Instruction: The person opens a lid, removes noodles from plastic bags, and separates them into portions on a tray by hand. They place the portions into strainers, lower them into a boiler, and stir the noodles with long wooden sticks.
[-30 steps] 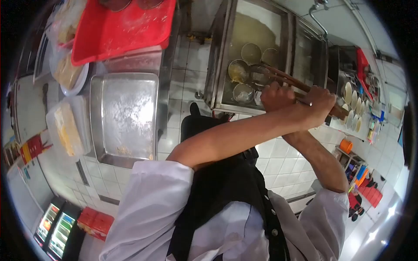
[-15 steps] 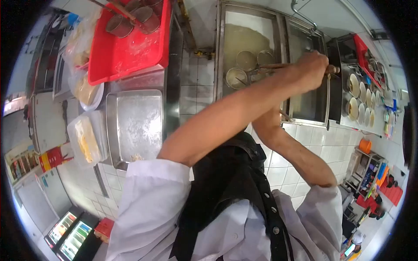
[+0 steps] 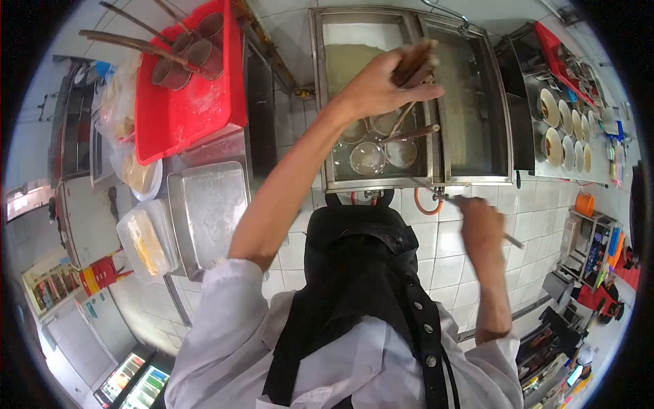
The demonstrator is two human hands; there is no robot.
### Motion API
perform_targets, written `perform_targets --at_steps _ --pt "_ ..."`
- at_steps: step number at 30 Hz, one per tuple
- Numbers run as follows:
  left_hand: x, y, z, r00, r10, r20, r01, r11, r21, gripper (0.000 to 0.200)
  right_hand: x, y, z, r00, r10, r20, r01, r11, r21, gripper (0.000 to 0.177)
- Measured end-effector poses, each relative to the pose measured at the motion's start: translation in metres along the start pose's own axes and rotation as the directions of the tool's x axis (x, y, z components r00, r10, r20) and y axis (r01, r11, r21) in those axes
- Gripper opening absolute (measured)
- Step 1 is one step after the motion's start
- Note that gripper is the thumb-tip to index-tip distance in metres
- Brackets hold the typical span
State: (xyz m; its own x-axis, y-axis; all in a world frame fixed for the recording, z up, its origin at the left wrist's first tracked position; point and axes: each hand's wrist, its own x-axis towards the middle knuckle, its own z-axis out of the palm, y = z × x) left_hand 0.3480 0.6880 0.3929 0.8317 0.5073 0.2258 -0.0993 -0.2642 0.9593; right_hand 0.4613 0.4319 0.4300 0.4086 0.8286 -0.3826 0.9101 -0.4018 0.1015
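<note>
My left hand (image 3: 378,85) is closed around a bundle of wooden handles (image 3: 414,65) above the water-filled steel tank. Below it, several round strainers sit in the cloudy water, among them a front strainer (image 3: 368,158) and another strainer (image 3: 402,154) beside it. One wooden handle (image 3: 419,133) rests loose near the tank's divider. Closed in front of the tank, at its right, my right hand (image 3: 482,228) grips a thin dark rod (image 3: 512,240) that sticks out on both sides of the fist. What the rod's far end is like, I cannot make out.
A red bin (image 3: 187,129) at left holds several long-handled strainers. Nearer stand a steel tray (image 3: 210,211) and a plastic container (image 3: 144,242). The tank's right compartment (image 3: 473,109) holds liquid. Rows of bowls (image 3: 553,146) stand on the right counter. Orange hoses (image 3: 428,204) hang below the tank front.
My left hand has swung left from the tank's right side to above its middle. My right hand has come out from under the left forearm, toward me and right. The view has shifted.
</note>
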Motion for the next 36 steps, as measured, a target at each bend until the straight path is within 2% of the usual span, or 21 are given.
perform_targets --at_steps 1,2,3,6,7,9,10,12,13,15,16,18,19,20,23,26,28,29,32,34,36 --pt "-0.010 -0.001 0.001 0.992 0.049 -0.120 -0.048 0.999 0.007 0.043 0.002 0.014 -0.008 0.995 0.103 0.013 -0.102 0.993 -0.058 0.028" --pt "-0.015 -0.005 0.006 0.968 0.094 -0.231 -0.093 0.996 0.015 0.044 0.014 0.022 -0.007 0.987 0.032 -0.156 -0.046 0.995 -0.086 0.025" --pt "-0.016 -0.015 0.013 0.973 0.097 -0.212 -0.097 0.995 0.010 0.044 0.036 0.029 -0.008 0.947 -0.038 -0.318 -0.002 0.992 -0.124 0.022" --pt "-0.013 -0.034 0.030 0.950 -0.026 -0.311 0.059 0.993 0.100 0.044 0.139 0.019 0.019 0.950 -0.178 -0.256 0.160 0.983 -0.091 0.010" --pt "-0.009 -0.030 0.033 0.953 -0.016 -0.303 0.051 0.993 0.108 0.044 0.164 0.012 0.033 0.882 -0.330 -0.337 0.302 0.944 -0.132 0.012" --pt "-0.002 -0.022 0.037 0.965 -0.085 -0.247 0.073 0.996 -0.058 0.045 0.206 -0.027 0.032 0.948 -0.313 -0.060 0.304 0.944 -0.126 0.016" --pt "0.002 -0.027 0.041 0.967 -0.084 -0.242 0.073 0.996 -0.052 0.045 0.239 -0.029 0.066 0.948 -0.310 -0.066 0.301 0.946 -0.119 0.016" --pt "0.009 -0.041 0.047 0.943 -0.139 -0.303 0.118 0.989 -0.088 0.035 0.296 -0.039 0.145 0.742 -0.486 -0.463 0.426 0.874 -0.235 0.019" --pt "0.010 -0.037 0.047 0.942 -0.141 -0.305 0.121 0.989 -0.083 0.035 0.281 -0.044 0.120 0.739 -0.488 -0.465 0.431 0.872 -0.231 0.019" --pt "0.009 -0.022 0.049 0.864 -0.109 -0.492 0.051 0.990 -0.129 0.032 0.228 -0.054 0.045 0.954 -0.291 -0.069 0.287 0.956 -0.056 0.018" --pt "0.004 -0.026 0.054 0.855 -0.127 -0.502 0.067 0.988 -0.136 0.032 0.224 -0.050 0.057 0.927 -0.350 -0.132 0.351 0.936 -0.013 0.017" --pt "0.009 -0.032 0.054 0.768 0.037 -0.639 -0.065 0.998 -0.020 0.026 0.222 -0.051 0.034 0.927 -0.360 -0.104 0.358 0.933 -0.046 0.016" --pt "0.009 -0.033 0.053 0.764 0.029 -0.645 -0.059 0.998 -0.024 0.026 0.218 -0.052 0.028 0.930 -0.361 -0.067 0.357 0.932 -0.066 0.014" --pt "0.007 -0.029 0.055 0.744 0.000 -0.668 -0.029 0.999 -0.032 0.027 0.212 -0.050 0.037 0.894 -0.418 -0.159 0.386 0.901 -0.198 0.013" --pt "0.010 -0.029 0.051 0.707 -0.045 -0.705 -0.046 0.993 -0.110 0.031 0.216 -0.050 0.040 0.925 -0.380 -0.030 0.370 0.914 -0.169 0.013" --pt "0.005 -0.038 0.040 0.736 -0.078 -0.673 0.049 0.997 -0.063 0.031 0.204 -0.051 0.033 0.929 -0.368 0.032 0.368 0.913 -0.175 0.012" --pt "0.006 -0.026 0.026 0.850 -0.108 -0.516 0.138 0.990 0.020 0.033 0.203 -0.048 0.024 0.900 -0.436 0.004 0.428 0.882 -0.198 0.013" --pt "0.007 -0.025 0.023 0.843 -0.115 -0.526 0.142 0.990 0.012 0.033 0.202 -0.049 0.020 0.865 -0.502 -0.026 0.485 0.847 -0.218 0.015" --pt "0.004 -0.023 0.025 0.868 -0.137 -0.478 0.157 0.988 0.002 0.034 0.188 -0.054 0.016 0.886 -0.464 -0.021 0.446 0.862 -0.241 0.018" --pt "0.008 -0.023 0.025 0.883 0.010 -0.470 -0.046 0.997 -0.065 0.048 0.199 -0.059 0.026 0.857 -0.515 0.004 0.492 0.816 -0.304 0.022" --pt "0.007 -0.028 0.020 0.885 -0.001 -0.466 -0.019 0.999 -0.038 0.048 0.201 -0.063 0.033 0.819 -0.572 0.046 0.549 0.756 -0.357 0.025"
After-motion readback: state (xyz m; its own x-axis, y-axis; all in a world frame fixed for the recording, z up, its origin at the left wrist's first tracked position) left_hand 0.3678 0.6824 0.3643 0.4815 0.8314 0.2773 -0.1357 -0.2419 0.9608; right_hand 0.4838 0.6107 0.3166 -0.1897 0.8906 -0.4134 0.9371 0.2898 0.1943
